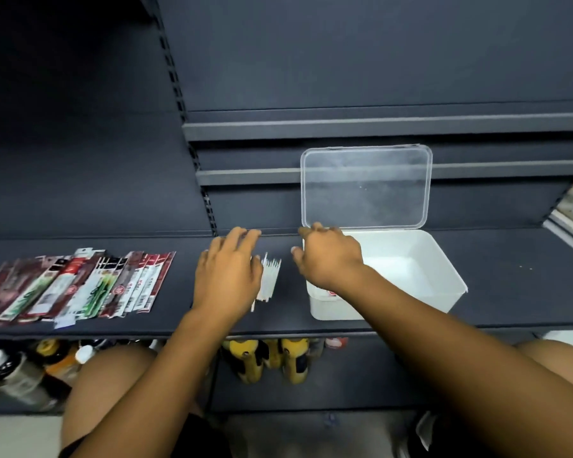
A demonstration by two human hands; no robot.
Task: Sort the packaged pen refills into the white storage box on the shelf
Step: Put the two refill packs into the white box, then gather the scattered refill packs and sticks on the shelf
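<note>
Fingers (245, 236) nr white bundle (272, 276), lid (366, 186) upright

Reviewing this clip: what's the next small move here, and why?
Probably the left hand should close on the white bundle under it and carry it right to the white box, which stands open and looks empty; the right hand at its left rim holds nothing.

1. Shelf (510, 276), right of the white box (439, 259): bare strip, free to pass.
2. Box mouth: open from above; clear lid (366, 186) stands upright behind it, closing the rear.
3. Left end: fanned packets (80, 285) cover the surface.
4. Middle gap: taken up by white bundle (270, 276), left hand (227, 279), right hand (328, 256).
</note>
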